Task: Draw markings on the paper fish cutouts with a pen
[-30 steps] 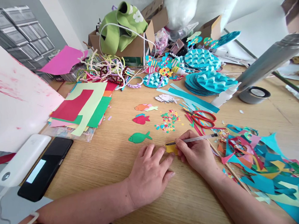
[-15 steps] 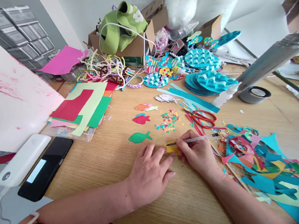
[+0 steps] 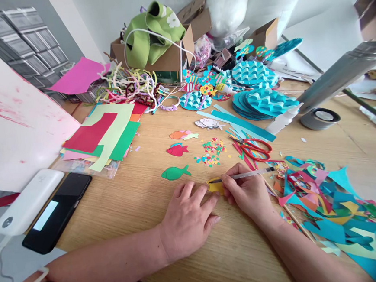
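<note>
My right hand (image 3: 249,192) is closed round a slim clear pen (image 3: 254,173), its tip over a small yellow paper piece (image 3: 215,186). My left hand (image 3: 189,217) lies flat with fingers spread, its fingertips at the left and lower edge of the yellow piece. Part of that piece is hidden under my fingers. A green paper fish (image 3: 176,172) lies just beyond my left hand, with a red fish (image 3: 177,149) and an orange fish (image 3: 176,135) farther back. Small coloured paper dots (image 3: 210,156) are scattered beside them.
Red-handled scissors (image 3: 257,149) lie beyond my right hand. Paper scraps (image 3: 340,211) spread at the right, near a wooden stick (image 3: 291,213). Coloured sheets (image 3: 123,141) and a phone (image 3: 58,212) are at the left. Blue discs (image 3: 263,104) and a steel flask (image 3: 339,74) stand behind.
</note>
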The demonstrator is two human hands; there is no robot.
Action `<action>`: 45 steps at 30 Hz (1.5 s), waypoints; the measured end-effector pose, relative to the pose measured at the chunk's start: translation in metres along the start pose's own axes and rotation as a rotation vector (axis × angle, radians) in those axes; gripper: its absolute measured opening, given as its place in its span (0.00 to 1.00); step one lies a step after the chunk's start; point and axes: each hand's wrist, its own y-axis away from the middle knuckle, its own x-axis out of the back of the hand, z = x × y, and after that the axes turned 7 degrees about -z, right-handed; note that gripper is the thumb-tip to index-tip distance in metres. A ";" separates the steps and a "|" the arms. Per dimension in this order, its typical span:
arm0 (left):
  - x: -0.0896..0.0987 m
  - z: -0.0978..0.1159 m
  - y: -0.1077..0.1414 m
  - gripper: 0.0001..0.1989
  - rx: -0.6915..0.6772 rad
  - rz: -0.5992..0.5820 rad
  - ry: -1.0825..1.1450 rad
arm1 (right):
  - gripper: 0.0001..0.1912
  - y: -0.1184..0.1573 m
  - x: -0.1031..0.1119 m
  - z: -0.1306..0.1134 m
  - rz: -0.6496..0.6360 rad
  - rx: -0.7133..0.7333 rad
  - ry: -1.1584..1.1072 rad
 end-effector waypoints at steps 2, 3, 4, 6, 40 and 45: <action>0.000 0.000 0.000 0.20 0.000 0.000 0.004 | 0.13 0.000 0.000 0.000 0.001 -0.002 0.001; 0.000 0.000 0.000 0.20 0.000 0.002 0.004 | 0.13 0.000 0.000 0.000 0.002 -0.003 0.001; 0.000 0.000 0.000 0.20 0.000 0.002 0.003 | 0.13 0.000 0.000 0.000 0.004 -0.004 0.001; 0.000 0.001 0.000 0.20 0.001 -0.002 0.003 | 0.13 0.001 0.000 0.000 0.005 -0.010 0.003; 0.001 0.001 0.000 0.21 0.010 -0.002 -0.003 | 0.10 0.001 0.001 -0.005 0.010 -0.025 0.044; 0.001 0.001 0.000 0.20 0.007 -0.004 0.007 | 0.09 0.001 0.001 -0.006 0.004 -0.023 0.040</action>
